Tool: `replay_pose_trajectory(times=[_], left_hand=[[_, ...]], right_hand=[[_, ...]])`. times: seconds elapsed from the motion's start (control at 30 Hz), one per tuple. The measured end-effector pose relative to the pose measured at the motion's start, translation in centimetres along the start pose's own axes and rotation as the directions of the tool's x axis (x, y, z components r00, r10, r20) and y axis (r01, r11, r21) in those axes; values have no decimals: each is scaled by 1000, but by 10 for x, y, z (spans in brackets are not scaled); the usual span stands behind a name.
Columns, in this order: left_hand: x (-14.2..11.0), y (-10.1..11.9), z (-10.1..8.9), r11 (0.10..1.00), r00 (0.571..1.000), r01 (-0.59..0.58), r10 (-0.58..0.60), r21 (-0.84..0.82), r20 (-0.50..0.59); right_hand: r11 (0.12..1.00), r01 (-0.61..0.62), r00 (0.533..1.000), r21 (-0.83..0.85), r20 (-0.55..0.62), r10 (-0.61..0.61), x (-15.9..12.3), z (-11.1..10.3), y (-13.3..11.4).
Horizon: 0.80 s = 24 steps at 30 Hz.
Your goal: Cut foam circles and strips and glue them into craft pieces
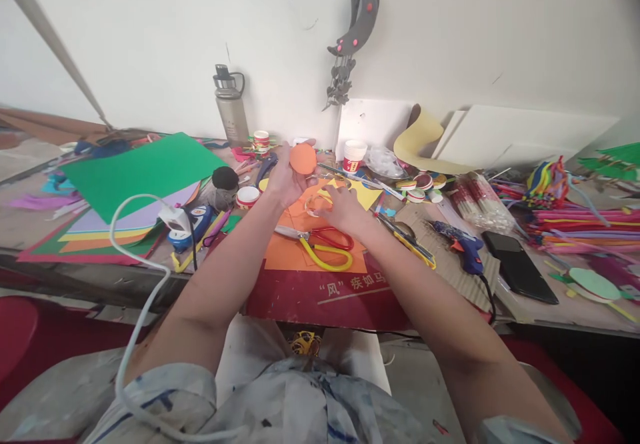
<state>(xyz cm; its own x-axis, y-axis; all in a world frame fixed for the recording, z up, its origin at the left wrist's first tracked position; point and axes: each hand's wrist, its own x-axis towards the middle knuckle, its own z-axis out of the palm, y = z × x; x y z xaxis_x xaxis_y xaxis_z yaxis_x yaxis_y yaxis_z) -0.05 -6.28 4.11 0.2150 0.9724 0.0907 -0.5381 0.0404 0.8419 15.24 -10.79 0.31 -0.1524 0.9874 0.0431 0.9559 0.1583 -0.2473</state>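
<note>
My left hand (287, 181) is closed around a round orange disc (303, 159), held above the far part of the work area with its flat face toward me. My right hand (347, 211) is lower and to the right, fingers apart, its thumb side at a thin ring-shaped orange scrap (316, 205). Whether it touches the scrap I cannot tell. Under both hands lie orange sheets (285, 257) and a yellow sheet (364, 195). Scissors with yellow and red handles (327, 265) rest on the orange sheets, nearer to me.
A dark red board (295, 301) lies under the sheets. To the right are a utility knife (415, 247), a glue gun (463, 244) and a phone (520, 267). Left are green card (145, 171) and a white-corded plug (175, 217). Behind stand a bottle (233, 111) and a paper cup (354, 156).
</note>
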Motion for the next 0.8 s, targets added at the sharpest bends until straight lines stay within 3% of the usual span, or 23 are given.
replay_pose_trajectory(times=[0.27, 0.4, 0.53, 0.6, 0.67, 0.73, 0.8], left_hand=[[6, -4, -7, 999, 999, 31, -32, -21, -37], [6, -4, -10, 999, 998, 39, -41, -35, -51], [5, -8, -14, 997, 996, 63, -66, -50, -56], [6, -11, -15, 996, 997, 59, -62, -65, -44], [5, -14, -14, 995, 999, 40, -42, -87, -21], [4, -17, -12, 994, 1000, 25, -27, -104, -14], [3, -19, -9, 993, 999, 24, -28, -112, -32]], right_hand=[[998, -65, 983, -11, 169, 66, 13, -2, -7], [997, -58, 986, 41, 157, 51, 18, 6, 3], [965, -79, 992, 251, 118, 51, 26, 12, 23], [890, -107, 994, 443, 31, 104, 30, 10, 35], [737, -133, 971, 663, -61, 230, 32, 6, 45], [537, -168, 942, 827, -26, 335, 32, 2, 49], [364, -213, 940, 907, 89, 329, 32, -1, 49]])
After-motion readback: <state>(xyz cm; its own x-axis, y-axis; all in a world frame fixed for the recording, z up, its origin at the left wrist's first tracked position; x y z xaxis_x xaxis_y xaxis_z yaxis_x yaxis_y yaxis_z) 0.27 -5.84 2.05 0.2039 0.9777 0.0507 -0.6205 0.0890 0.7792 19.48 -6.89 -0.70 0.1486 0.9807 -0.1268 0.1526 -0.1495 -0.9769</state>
